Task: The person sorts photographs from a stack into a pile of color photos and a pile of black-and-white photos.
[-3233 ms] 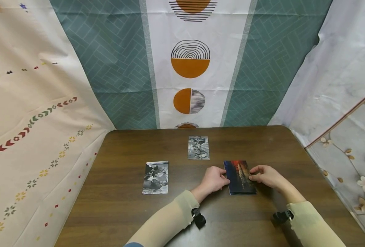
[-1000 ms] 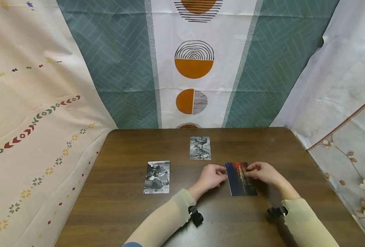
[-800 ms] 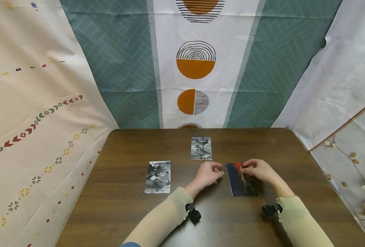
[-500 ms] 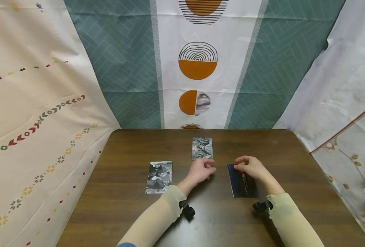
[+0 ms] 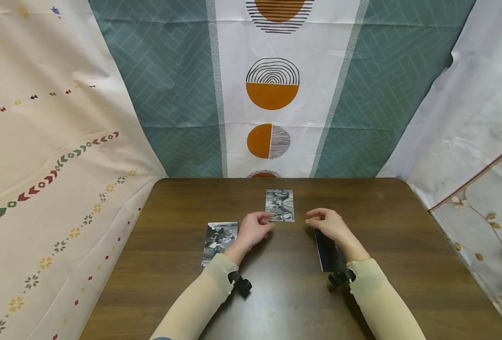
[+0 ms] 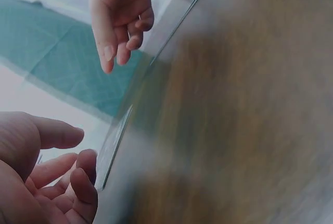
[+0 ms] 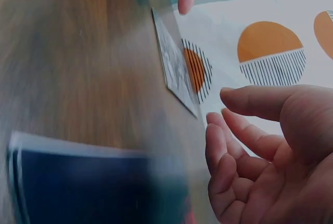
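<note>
My left hand [image 5: 253, 230] hovers between two black-and-white photo cards, its fingers loosely bent and holding nothing. One photo card [image 5: 218, 238] lies to its left, partly covered by the hand and sleeve. The other photo card [image 5: 280, 205] lies farther back, just beyond the fingertips. Over the top of a dark blue picture card [image 5: 326, 255] is my right hand [image 5: 329, 224], also with nothing in its fingers; hand and wrist hide much of that card. In the right wrist view, the dark card [image 7: 83, 187] shows a doubled edge, and the right hand's [image 7: 270, 156] thumb and fingers are apart.
All the cards lie on a brown wooden table [image 5: 276, 293]. A green and white patterned cloth [image 5: 183, 94] hangs behind its back edge. Printed cloths hang at the left [image 5: 64, 156] and right [image 5: 467, 156]. Each wrist wears a small black camera.
Both hands have let go of the dark blue card and moved left and away from me. The left hand has reached the gap between the black-and-white cards. The cards stay put on the table.
</note>
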Action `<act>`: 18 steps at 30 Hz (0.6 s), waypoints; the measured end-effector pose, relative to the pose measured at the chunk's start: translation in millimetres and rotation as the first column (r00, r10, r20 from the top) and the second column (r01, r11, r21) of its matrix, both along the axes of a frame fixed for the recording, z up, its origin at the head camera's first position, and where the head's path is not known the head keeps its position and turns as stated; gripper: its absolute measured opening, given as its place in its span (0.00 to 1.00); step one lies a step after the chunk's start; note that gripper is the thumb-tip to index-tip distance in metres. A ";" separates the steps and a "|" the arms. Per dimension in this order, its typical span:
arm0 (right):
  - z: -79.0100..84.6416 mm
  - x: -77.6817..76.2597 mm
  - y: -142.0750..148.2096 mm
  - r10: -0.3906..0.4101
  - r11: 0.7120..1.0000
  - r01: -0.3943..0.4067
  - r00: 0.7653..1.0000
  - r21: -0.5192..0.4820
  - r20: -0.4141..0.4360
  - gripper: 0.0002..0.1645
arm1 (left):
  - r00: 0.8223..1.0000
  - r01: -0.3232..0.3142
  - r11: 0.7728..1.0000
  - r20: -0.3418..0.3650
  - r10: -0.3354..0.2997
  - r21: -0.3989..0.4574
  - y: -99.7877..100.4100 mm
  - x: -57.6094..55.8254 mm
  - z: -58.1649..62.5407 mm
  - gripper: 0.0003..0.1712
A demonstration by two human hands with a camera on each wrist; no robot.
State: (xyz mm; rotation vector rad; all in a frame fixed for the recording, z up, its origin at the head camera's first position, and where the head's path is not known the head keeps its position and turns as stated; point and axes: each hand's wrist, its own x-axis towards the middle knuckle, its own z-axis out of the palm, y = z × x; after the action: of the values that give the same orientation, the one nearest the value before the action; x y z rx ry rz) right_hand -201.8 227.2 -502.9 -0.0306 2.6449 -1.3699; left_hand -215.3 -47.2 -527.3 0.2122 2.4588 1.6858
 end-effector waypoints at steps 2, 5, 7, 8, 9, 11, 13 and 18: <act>-0.2 -5.1 -7.8 -0.004 1.000 0.004 1.000 -0.008 -0.009 0.24 | 1.000 -0.025 1.000 -0.008 0.025 0.001 -4.3 -4.1 -0.4 0.22; 0.3 -12.9 -19.7 -0.019 0.999 0.019 1.000 -0.027 -0.004 0.23 | 0.998 -0.061 0.998 -0.012 0.061 0.003 -8.2 -11.3 -1.3 0.22; 0.5 -18.5 -27.7 -0.024 0.999 0.024 1.000 -0.035 -0.002 0.23 | 0.996 -0.085 0.996 -0.003 0.085 -0.008 -9.2 -15.8 -1.8 0.22; 0.6 -21.2 -31.5 -0.026 0.999 0.026 1.000 -0.035 0.000 0.23 | 0.995 -0.098 0.995 0.005 0.098 -0.016 -9.4 -17.8 -1.8 0.21; 0.6 -24.1 -35.4 -0.034 0.999 0.034 0.999 -0.035 0.000 0.23 | 0.994 -0.108 0.994 0.008 0.108 -0.023 -9.1 -20.1 -2.1 0.21; 0.0 -29.8 -42.0 -0.055 0.998 0.055 0.998 -0.033 0.000 0.23 | 0.993 -0.120 0.992 0.017 0.121 -0.038 -7.8 -24.1 -1.7 0.21; -1.0 -34.8 -47.3 -0.078 0.997 0.078 0.997 -0.021 -0.001 0.23 | 0.991 -0.127 0.991 0.025 0.129 -0.051 -5.8 -27.8 -1.2 0.22; -5.4 -43.1 -55.8 -0.121 0.992 0.121 0.992 0.032 -0.023 0.23 | 0.987 -0.155 0.986 0.027 0.157 -0.068 -0.7 -36.1 0.4 0.22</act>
State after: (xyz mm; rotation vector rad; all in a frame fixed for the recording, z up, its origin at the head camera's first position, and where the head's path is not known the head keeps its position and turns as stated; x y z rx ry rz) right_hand -244.9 171.4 -508.4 0.1220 2.7271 -1.3673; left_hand -251.4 -47.8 -526.8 -0.0169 2.5619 1.6479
